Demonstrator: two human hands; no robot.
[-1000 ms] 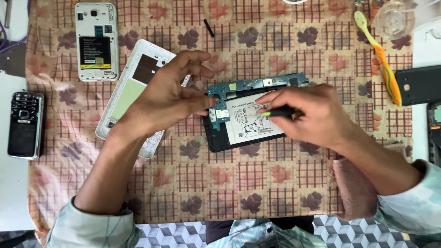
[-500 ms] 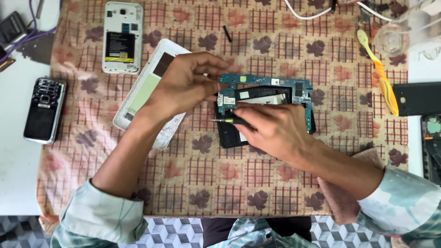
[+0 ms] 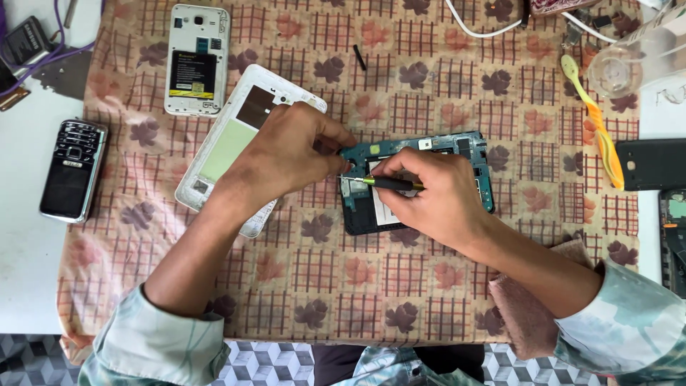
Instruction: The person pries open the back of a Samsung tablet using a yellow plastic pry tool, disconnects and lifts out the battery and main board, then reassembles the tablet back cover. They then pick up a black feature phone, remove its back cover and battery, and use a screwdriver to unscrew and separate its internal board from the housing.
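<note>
An opened phone (image 3: 468, 154) with a blue-green inner frame and exposed battery lies on a patterned cloth (image 3: 371, 286). My left hand (image 3: 286, 154) rests on its left edge, fingertips pinching the top-left corner. My right hand (image 3: 436, 193) covers the phone's middle and holds a thin screwdriver (image 3: 389, 183) with a black and yellow-green shaft, its tip pointing left onto the phone's left side. Under my left hand lies a white phone back frame (image 3: 232, 139).
A white phone with its back off (image 3: 194, 61) lies at the top left. A black keypad phone (image 3: 71, 171) sits on the white table, left. A yellow-green toothbrush (image 3: 597, 125), a clear cup (image 3: 629, 61), white cables and black phone parts (image 3: 654, 164) are on the right.
My right hand has shifted its grip and turned the screwdriver so its tip points left at the phone's left side. My left hand stays on the phone's corner. The view has shifted slightly.
</note>
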